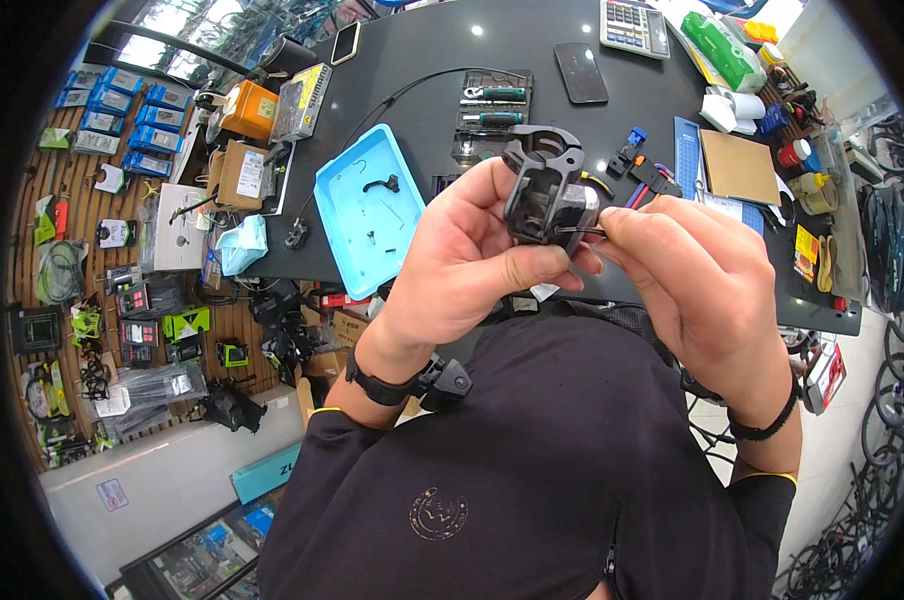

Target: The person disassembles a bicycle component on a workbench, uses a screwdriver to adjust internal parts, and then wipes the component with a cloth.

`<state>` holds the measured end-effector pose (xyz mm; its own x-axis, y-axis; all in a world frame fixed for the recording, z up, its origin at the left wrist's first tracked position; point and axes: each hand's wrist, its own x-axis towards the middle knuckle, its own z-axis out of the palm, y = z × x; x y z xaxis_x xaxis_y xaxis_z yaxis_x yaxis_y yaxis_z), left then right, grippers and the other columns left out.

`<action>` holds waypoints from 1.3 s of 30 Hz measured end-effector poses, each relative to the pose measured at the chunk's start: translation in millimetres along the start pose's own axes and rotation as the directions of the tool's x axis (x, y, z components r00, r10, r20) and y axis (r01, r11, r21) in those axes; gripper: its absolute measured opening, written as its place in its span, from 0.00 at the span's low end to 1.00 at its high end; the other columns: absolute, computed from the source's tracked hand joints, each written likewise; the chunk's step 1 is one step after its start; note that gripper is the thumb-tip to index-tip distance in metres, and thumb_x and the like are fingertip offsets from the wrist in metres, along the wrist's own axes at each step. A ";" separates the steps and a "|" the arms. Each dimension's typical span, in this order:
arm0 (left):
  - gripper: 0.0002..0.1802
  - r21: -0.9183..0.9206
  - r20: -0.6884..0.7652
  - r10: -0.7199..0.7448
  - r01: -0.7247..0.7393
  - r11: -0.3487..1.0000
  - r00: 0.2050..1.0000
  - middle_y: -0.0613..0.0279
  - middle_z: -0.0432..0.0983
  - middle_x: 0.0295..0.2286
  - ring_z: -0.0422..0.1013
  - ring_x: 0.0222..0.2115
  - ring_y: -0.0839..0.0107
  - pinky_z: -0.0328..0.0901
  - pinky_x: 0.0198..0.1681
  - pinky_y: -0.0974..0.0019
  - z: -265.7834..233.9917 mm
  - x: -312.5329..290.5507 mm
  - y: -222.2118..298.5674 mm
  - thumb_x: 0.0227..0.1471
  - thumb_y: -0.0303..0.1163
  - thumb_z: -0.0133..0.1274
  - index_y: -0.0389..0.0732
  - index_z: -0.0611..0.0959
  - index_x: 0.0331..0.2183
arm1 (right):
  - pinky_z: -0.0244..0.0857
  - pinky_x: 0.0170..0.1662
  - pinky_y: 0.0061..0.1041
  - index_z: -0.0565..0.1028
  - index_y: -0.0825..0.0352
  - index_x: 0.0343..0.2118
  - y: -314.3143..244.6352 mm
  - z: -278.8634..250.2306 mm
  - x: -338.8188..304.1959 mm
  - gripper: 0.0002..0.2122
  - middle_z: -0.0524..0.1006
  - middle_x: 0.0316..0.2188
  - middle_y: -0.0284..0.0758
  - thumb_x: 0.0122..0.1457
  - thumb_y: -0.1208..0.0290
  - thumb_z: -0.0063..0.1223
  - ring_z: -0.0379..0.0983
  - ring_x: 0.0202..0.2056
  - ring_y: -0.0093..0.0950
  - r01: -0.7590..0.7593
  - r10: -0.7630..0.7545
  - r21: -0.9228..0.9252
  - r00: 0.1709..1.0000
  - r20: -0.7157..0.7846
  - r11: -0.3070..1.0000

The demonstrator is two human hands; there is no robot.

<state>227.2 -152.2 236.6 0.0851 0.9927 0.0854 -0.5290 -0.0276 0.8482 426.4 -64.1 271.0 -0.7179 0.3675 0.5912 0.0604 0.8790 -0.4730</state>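
Held up over the table's near edge is a black bicycle stem (544, 188) with an open ring-shaped clamp at its top. My left hand (452, 265) is closed around its lower part, thumb across the front. In the fingertips of my right hand (697, 265) is a thin dark hex key (582, 231). Its tip meets the stem's lower right side; my fingers hide the rest of it. Left of the stem lies a light-blue tray (347, 243) with a small black part, thin rods and small screws in it.
Behind the stem, a socket tool set (494, 95) lies on the black table (417, 45). A phone (581, 73) and a calculator (634, 27) are farther back. Black and blue tools (629, 152) lie at right, beside a brown board (738, 167). A cable (397, 97) curves behind the tray.
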 end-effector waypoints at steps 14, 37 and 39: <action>0.21 0.028 -0.058 -0.002 0.004 1.000 0.998 0.53 0.77 0.42 0.77 0.42 0.65 0.74 0.47 0.62 2.2 -1.5 -2.2 0.53 0.17 0.57 0.34 0.70 0.48 | 0.66 0.27 0.31 0.73 0.68 0.33 -2.8 9.0 -6.0 0.07 0.73 0.24 0.38 0.51 0.80 0.58 0.73 0.25 0.38 -0.142 0.144 0.111 0.989 -0.014 0.984; 0.22 0.175 -0.075 0.172 -0.157 0.972 0.982 0.51 0.76 0.44 0.75 0.45 0.65 0.70 0.51 0.61 -5.2 -3.7 -5.0 0.52 0.16 0.57 0.34 0.70 0.48 | 0.66 0.36 0.16 0.73 0.71 0.37 -3.2 -4.4 -9.9 0.08 0.75 0.28 0.29 0.56 0.80 0.59 0.72 0.30 0.16 -0.435 0.434 0.462 0.893 0.115 0.773; 0.23 0.152 -0.067 0.162 -0.151 0.977 0.984 0.50 0.76 0.44 0.75 0.45 0.65 0.70 0.52 0.61 -5.7 -3.8 -5.7 0.52 0.17 0.58 0.34 0.69 0.49 | 0.66 0.36 0.16 0.73 0.71 0.37 -3.3 -4.8 -9.6 0.08 0.74 0.28 0.29 0.56 0.80 0.59 0.71 0.29 0.16 -0.431 0.434 0.454 0.895 0.104 0.780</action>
<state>225.1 -155.2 228.5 -0.0587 0.9807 0.1866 -0.4012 -0.1943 0.8952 436.5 -69.1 270.1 -0.6884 0.6785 0.2564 0.0415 0.3897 -0.9200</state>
